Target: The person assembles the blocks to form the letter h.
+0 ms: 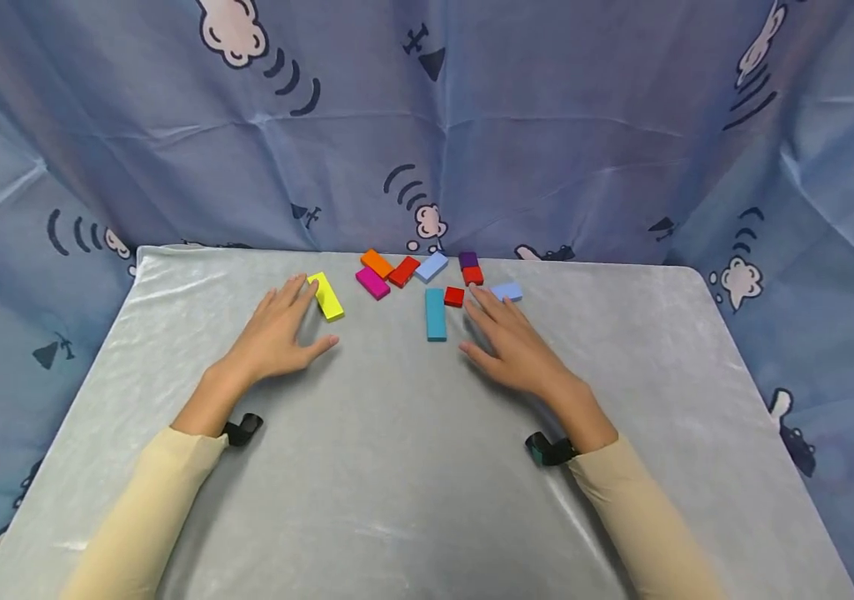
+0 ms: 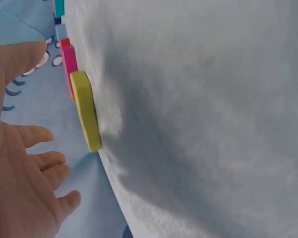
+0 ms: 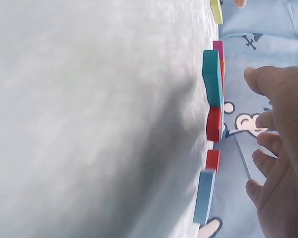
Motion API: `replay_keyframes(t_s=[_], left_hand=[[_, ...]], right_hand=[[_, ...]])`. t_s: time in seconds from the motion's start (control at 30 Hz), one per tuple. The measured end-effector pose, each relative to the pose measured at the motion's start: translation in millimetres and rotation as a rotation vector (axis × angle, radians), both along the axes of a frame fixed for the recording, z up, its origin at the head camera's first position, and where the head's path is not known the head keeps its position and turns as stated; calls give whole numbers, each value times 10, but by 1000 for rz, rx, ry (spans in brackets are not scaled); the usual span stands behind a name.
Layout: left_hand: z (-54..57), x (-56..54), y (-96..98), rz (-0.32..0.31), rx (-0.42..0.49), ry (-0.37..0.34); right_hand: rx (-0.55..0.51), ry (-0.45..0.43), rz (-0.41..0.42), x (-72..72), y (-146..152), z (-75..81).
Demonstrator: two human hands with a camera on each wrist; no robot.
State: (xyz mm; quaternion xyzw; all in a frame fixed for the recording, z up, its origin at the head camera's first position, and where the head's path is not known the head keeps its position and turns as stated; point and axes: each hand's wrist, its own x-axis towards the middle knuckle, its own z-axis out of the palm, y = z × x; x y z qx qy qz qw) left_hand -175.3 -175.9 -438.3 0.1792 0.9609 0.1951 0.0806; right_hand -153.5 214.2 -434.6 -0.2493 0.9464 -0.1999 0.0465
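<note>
My left hand hovers with spread fingers beside a yellow block, its fingertips overlapping the block's left edge in the head view. In the left wrist view the palm faces that block with nothing in the grasp. Over on the right, my right hand also has its fingers spread and holds nothing. It is nearest a small red block, a light blue block partly hidden behind its fingers, and a red block touching a purple block. A teal block lies left of its thumb.
Farther back, a magenta block, an orange block, a red block and a light blue block lie close together. They rest on a grey cloth-covered table. A patterned blue curtain hangs behind and at both sides.
</note>
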Motion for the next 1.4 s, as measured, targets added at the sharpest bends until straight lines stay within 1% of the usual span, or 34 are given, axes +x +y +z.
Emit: replay_keyframes(t_s=[0.13, 0.3, 0.47, 0.6, 0.77, 0.9, 1.0, 1.1, 1.23, 1.33, 1.4], left_hand=[[-9, -93, -22, 11, 17, -48], [-4, -194, -42, 36, 13, -90], [-15, -282, -2, 36, 8, -113], [-28, -297, 4, 30, -28, -130], [-35, -308, 13, 12, -57, -113], [-33, -342, 23, 2, -76, -76], [-23, -369, 32, -2, -87, -44], [-11, -393, 33, 8, -75, -21], [-3, -413, 27, 28, -43, -42], [-7, -435, 29, 24, -55, -60], [-2, -447, 36, 14, -80, -55]], right_hand=[[21, -11, 43, -92, -146, 1], [64, -4, 130, -222, -312, -2], [106, 14, 159, -311, -389, 7], [133, -31, 168, -367, -476, 3], [196, -93, 157, -400, -563, -64], [206, -105, 141, -409, -583, -89], [204, -92, 121, -414, -569, -83], [215, -90, 107, -419, -560, -63], [239, -124, 107, -417, -551, -22], [245, -142, 113, -414, -543, 10], [243, -142, 118, -418, -540, 28]])
